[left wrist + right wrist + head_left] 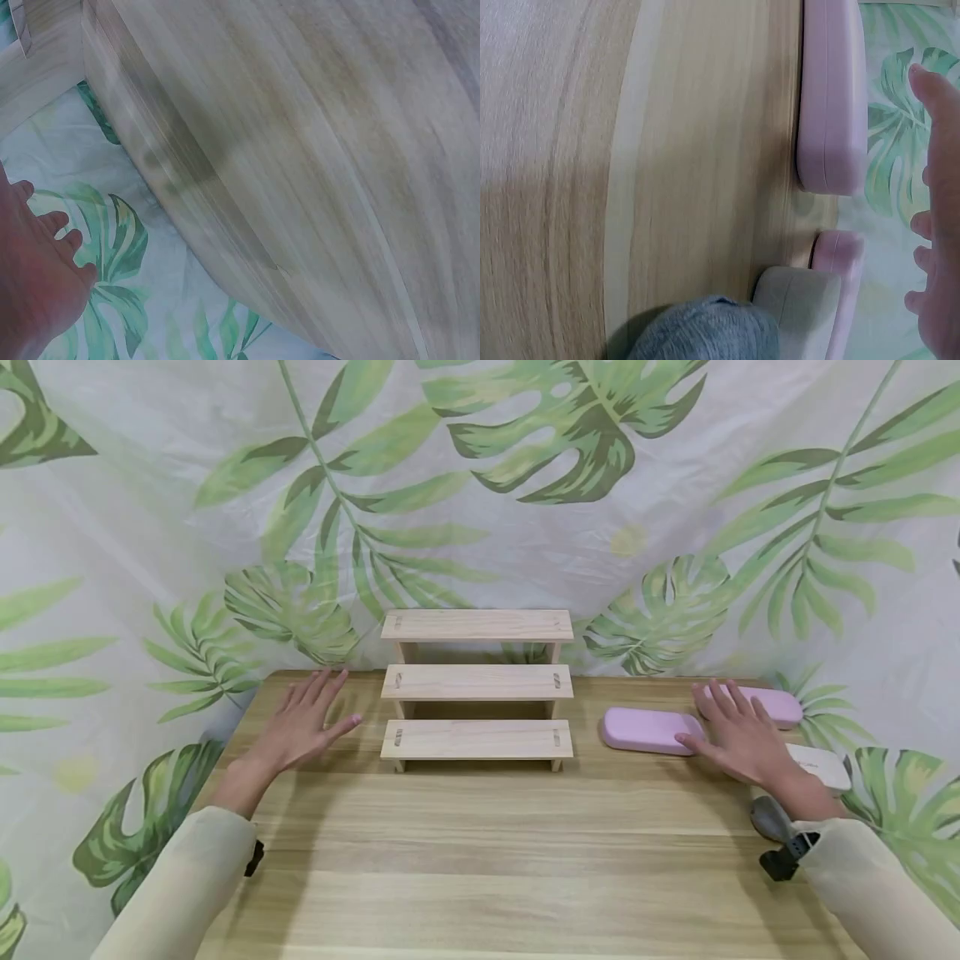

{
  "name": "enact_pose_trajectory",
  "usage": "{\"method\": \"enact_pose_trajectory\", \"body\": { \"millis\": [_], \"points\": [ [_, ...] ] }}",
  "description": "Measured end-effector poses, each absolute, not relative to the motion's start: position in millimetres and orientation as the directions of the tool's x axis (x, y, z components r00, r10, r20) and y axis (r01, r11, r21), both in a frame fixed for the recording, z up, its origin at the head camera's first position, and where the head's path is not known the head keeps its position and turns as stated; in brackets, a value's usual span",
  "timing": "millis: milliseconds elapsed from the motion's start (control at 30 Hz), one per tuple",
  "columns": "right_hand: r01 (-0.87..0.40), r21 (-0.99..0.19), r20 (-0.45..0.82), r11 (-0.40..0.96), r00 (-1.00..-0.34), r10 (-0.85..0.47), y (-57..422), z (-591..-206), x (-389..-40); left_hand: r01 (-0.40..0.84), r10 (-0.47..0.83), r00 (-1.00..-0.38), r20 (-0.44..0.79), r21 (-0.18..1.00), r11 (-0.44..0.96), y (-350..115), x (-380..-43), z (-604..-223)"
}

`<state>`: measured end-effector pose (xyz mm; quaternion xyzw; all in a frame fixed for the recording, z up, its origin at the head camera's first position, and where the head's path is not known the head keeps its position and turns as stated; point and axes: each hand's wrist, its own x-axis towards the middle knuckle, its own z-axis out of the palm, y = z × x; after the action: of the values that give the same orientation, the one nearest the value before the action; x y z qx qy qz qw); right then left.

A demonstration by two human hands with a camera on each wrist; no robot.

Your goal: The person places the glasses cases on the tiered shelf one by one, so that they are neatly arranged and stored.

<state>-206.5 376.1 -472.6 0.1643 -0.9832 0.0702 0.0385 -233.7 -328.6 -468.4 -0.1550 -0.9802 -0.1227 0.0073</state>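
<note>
My left hand (294, 727) hovers over the table's left side with its fingers straight and spread, holding nothing. A three-step wooden stand (477, 739) is the thing nearest to it. My right hand (742, 739), also with extended fingers, is held above several cases at the right. In the head view its thumb overlaps the end of a lilac hard case (648, 731). A second lilac case (776, 706) lies behind its fingers, partly hidden. Close to the right wrist are a white case (821, 768) and a grey fabric-like item (705, 334).
The wooden table (480, 860) ends at the back against a leaf-patterned curtain (540, 552). The stand is near the back edge at the middle. Black wrist straps (787, 857) show at the cream sleeves (877, 885).
</note>
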Motion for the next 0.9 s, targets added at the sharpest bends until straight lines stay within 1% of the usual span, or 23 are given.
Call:
{"method": "enact_pose_trajectory", "body": {
  "millis": [133,400,533,733,900],
  "points": [
    [-0.353,-0.137,0.11,0.926,-0.934,-0.34,371,-472,-207,0.312,0.306,-0.95,0.064,0.273,0.91,-325,-235,-469],
    [-0.419,-0.147,0.138,0.896,-0.906,-0.401,368,-476,-212,0.338,0.313,-0.941,0.129,0.368,0.866,-316,-241,-473],
    [-0.469,-0.159,0.179,0.869,-0.879,-0.441,367,-479,-213,0.311,0.296,-0.949,0.105,0.443,0.841,-311,-240,-473],
    [-0.526,-0.185,0.232,0.83,-0.844,-0.483,366,-483,-216,0.248,0.279,-0.959,0.043,0.597,0.763,-306,-240,-472],
    [-0.552,-0.232,0.253,0.801,-0.829,-0.499,365,-485,-220,0.23,0.282,-0.959,0.029,0.663,0.712,-302,-244,-471]
  ]
}}
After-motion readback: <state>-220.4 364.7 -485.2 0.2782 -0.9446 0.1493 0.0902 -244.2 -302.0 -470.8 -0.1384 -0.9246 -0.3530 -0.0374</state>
